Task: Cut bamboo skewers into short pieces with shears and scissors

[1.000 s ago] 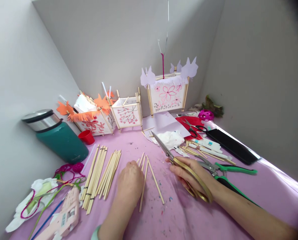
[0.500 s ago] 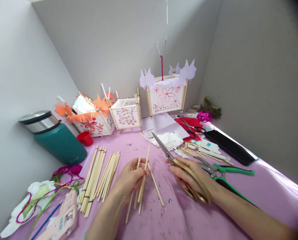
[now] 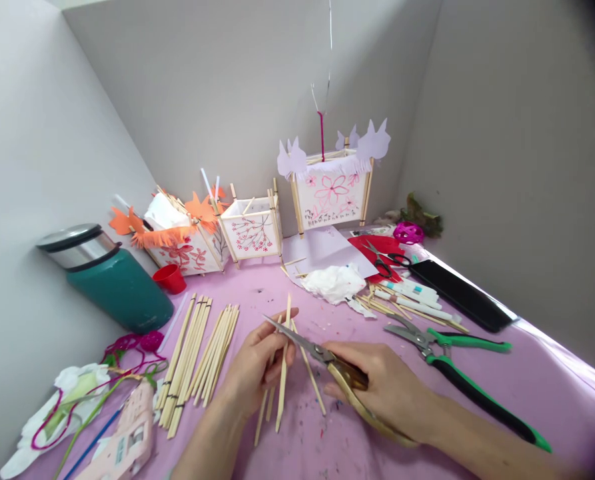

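Observation:
Several thin wooden sticks (image 3: 283, 383) are pinched in my left hand (image 3: 261, 357), upright and slightly fanned, their lower ends hanging past the fingers. My right hand (image 3: 377, 383) is closed round the gold handles of a pair of scissors (image 3: 344, 383). The scissors' blades point left and lie across the sticks just by my left fingertips; whether they grip a stick I cannot tell. One loose stick (image 3: 310, 373) slants down to the right beside my left hand. Left of that hand lie a pile of loose sticks (image 3: 214, 357) and bundled sticks (image 3: 184, 363) with dark ties.
Paper lanterns (image 3: 253, 233) stand along the back. At the left are a teal bottle (image 3: 120, 290), a red cup (image 3: 171, 279) and a pink glue gun (image 3: 127, 440). Green-handled pruning shears (image 3: 470, 383), a black phone-like slab (image 3: 460, 293) and crumpled white tissue (image 3: 334, 281) lie rightward.
My right hand has brought the scissors left and down, so the blades now cross the sticks in my left hand. The left hand has barely shifted.

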`<state>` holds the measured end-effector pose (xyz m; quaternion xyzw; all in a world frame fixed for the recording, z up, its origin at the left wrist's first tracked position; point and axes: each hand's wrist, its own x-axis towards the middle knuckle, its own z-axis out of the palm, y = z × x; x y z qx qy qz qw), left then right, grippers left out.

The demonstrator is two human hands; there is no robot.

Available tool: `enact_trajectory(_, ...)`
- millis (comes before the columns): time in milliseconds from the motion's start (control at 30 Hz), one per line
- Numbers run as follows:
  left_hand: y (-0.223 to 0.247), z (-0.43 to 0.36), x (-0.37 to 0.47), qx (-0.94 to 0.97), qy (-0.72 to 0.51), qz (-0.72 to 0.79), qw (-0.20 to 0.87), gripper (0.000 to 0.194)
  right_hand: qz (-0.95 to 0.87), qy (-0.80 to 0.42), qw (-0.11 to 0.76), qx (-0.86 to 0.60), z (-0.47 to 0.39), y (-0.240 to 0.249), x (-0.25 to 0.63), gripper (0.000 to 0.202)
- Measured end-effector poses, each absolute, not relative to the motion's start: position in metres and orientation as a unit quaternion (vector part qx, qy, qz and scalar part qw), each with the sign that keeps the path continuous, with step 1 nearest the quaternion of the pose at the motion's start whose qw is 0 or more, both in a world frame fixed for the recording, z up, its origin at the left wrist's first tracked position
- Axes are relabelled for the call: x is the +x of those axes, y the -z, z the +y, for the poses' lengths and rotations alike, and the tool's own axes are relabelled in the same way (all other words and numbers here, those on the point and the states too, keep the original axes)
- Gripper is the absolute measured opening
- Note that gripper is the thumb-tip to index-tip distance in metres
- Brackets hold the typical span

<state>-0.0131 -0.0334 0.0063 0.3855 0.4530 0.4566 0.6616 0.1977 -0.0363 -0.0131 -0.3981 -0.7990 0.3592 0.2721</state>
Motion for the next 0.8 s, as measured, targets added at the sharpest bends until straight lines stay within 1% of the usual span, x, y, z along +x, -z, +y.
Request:
enact_trajectory(67,-0.005,-0.034,-0.015,0.38,-0.462,0.452,0.662,0.055,-0.801,-0.334,0.284,-0.408,-0.034,0.016,0.199,0.014)
enact_trajectory(267,-0.002,-0.032,-0.017,0.36,-0.472,0.415,0.689,0.047,-0.768,-0.242,0.339,-0.486,-0.021,0.022,0.209,0.035)
enact_trajectory(333,0.0,-0.031,-0.017,0.345,-0.478,0.404,0.7,0.045,-0.774,-0.214,0.342,-0.489,-0.019,0.024,0.21,0.043)
enact_trajectory(400,0.001,-0.031,-0.017,0.329,-0.483,0.397,0.708,0.043,-0.788,-0.187,0.323,-0.489,-0.018,0.027,0.209,0.049)
enact_trajectory(433,0.002,-0.03,-0.017,0.321,-0.488,0.394,0.71,0.04,-0.798,-0.175,0.309,-0.487,-0.019,0.028,0.209,0.05)
enact_trajectory(533,0.001,-0.029,-0.018,0.319,-0.481,0.381,0.722,0.021,-0.822,-0.14,0.279,-0.476,-0.02,0.034,0.206,0.047)
enact_trajectory(600,0.0,-0.028,-0.019,0.322,-0.473,0.368,0.733,0.023,-0.827,-0.124,0.274,-0.474,-0.02,0.038,0.206,0.047)
enact_trajectory(667,-0.001,-0.027,-0.02,0.309,-0.486,0.36,0.734,0.021,-0.824,-0.124,0.279,-0.478,-0.019,0.039,0.207,0.047)
enact_trajectory(733,-0.002,-0.026,-0.02,0.293,-0.503,0.357,0.73,0.024,-0.813,-0.139,0.296,-0.481,-0.018,0.039,0.208,0.047)
enact_trajectory(800,-0.001,-0.027,-0.019,0.302,-0.495,0.365,0.728,0.029,-0.795,-0.17,0.323,-0.484,-0.016,0.037,0.209,0.046)
